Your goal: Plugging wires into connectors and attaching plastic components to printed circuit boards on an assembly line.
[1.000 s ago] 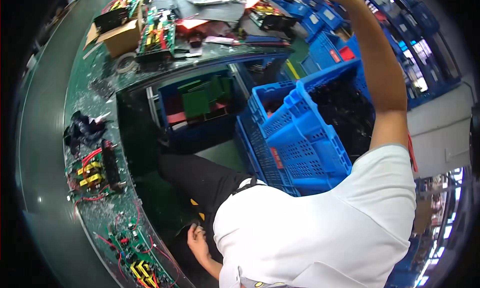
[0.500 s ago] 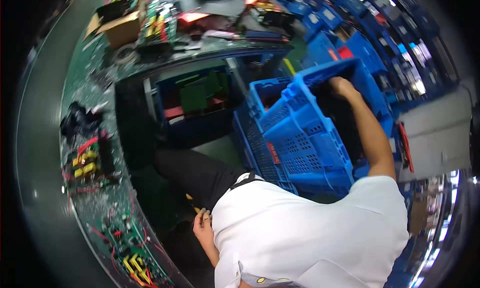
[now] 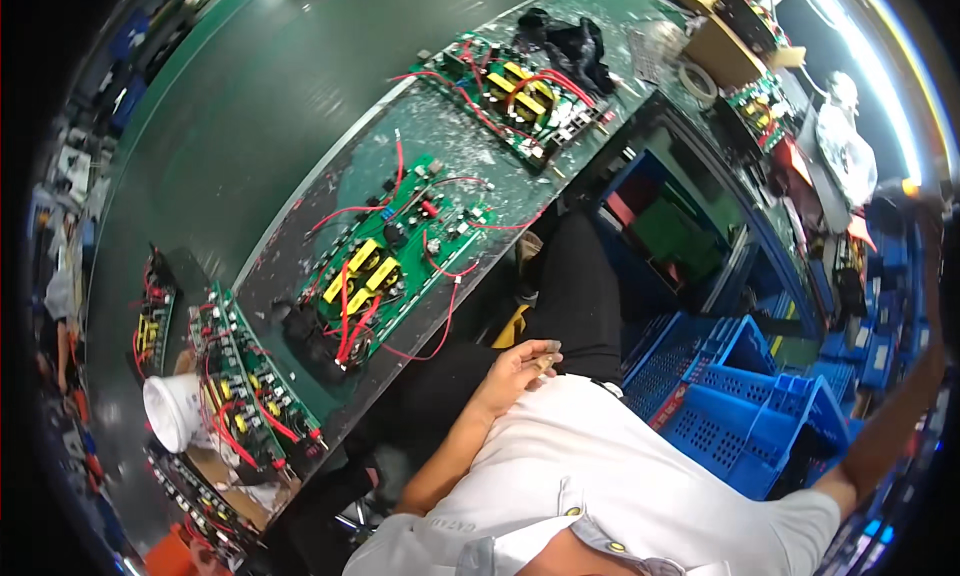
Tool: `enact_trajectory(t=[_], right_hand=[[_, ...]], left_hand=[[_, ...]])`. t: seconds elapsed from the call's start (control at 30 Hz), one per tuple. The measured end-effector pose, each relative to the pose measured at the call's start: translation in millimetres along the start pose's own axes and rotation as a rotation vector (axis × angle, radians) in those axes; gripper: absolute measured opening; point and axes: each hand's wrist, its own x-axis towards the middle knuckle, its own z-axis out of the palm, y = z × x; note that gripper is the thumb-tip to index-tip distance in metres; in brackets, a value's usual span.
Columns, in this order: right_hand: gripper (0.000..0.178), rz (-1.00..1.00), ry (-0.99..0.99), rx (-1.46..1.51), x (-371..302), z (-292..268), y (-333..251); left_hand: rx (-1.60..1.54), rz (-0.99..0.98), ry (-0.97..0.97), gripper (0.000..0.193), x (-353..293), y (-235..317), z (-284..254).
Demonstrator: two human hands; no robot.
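Note:
My left hand (image 3: 518, 376) rests by my lap at the edge of the white shirt, its fingers bent together around something small and pale that I cannot make out. On the right, my right arm stretches upward; the right hand (image 3: 928, 211) is dark and blurred by the rim of the picture, so its fingers do not show. Nearest to my left hand, on the bench, lies a green circuit board (image 3: 400, 256) with yellow-wrapped parts and red wires. Further along sits another populated circuit board (image 3: 520, 96), next to a crumpled black plastic bag (image 3: 565, 46).
Blue perforated crates (image 3: 715, 446) stand at my right. Under the bench, a blue bin (image 3: 640, 246) holds green boards. More circuit boards (image 3: 245, 376) and a white tub (image 3: 172, 414) are at the left. A tape roll (image 3: 697, 82) and a cardboard box (image 3: 725, 51) sit at the far end.
The view has swung left toward the bench. My right hand has come out of the blue crate and up to the right. My left hand stays near my lap.

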Motion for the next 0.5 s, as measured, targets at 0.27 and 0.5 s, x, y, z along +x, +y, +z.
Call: enact_trajectory(t=[0.27, 0.5], right_hand=[[0.017, -0.517, -0.392, 0.743, 136, 207, -210], [0.023, 0.144, -0.499, 2.107, 112, 338, -312]], left_hand=[[0.108, 0.539, 0.219, 0.047, -67, 59, 12], [0.324, 1.066, 0.663, 0.054, -69, 193, -25]])
